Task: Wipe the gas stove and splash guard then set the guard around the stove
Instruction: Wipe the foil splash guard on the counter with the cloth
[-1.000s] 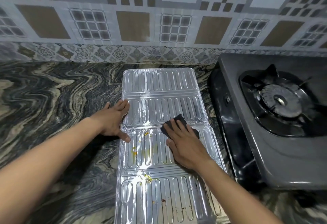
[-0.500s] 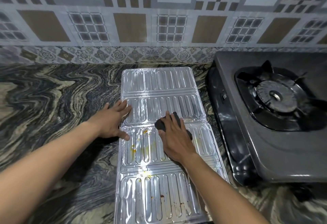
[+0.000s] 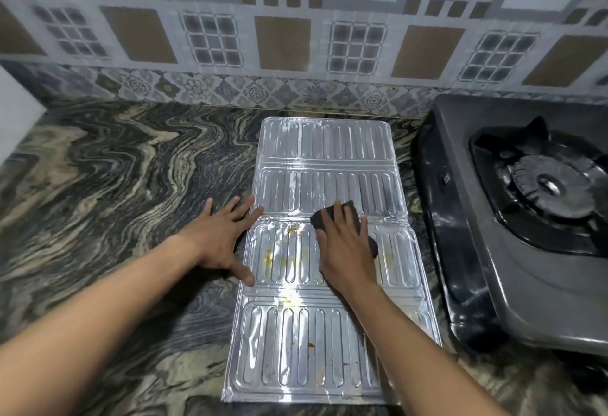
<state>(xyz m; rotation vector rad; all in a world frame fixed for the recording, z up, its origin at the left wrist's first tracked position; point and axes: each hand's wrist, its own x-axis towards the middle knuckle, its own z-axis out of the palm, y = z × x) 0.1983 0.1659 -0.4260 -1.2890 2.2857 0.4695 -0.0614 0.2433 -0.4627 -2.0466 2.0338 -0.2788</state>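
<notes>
A silver foil splash guard [image 3: 324, 152] lies flat and unfolded on the marbled counter, its ribbed panels running from the wall toward me. Yellow and brown stains mark the middle and near panels. My right hand [image 3: 345, 248] presses a dark cloth [image 3: 319, 218] flat onto the guard at the fold between the second and third panels. My left hand [image 3: 220, 241] rests spread on the counter with its fingertips and thumb on the guard's left edge. The grey single-burner gas stove [image 3: 526, 277] stands to the right of the guard.
The marbled stone counter [image 3: 115, 185] stretches to the left. A patterned tiled wall [image 3: 283, 44] runs along the back. A white surface [image 3: 16, 119] shows at the far left edge. The stove's black side [image 3: 437, 218] sits close to the guard's right edge.
My right hand has slid the cloth a little leftward along the fold of the guard. My left hand has stayed on the guard's left edge. The view has shifted slightly.
</notes>
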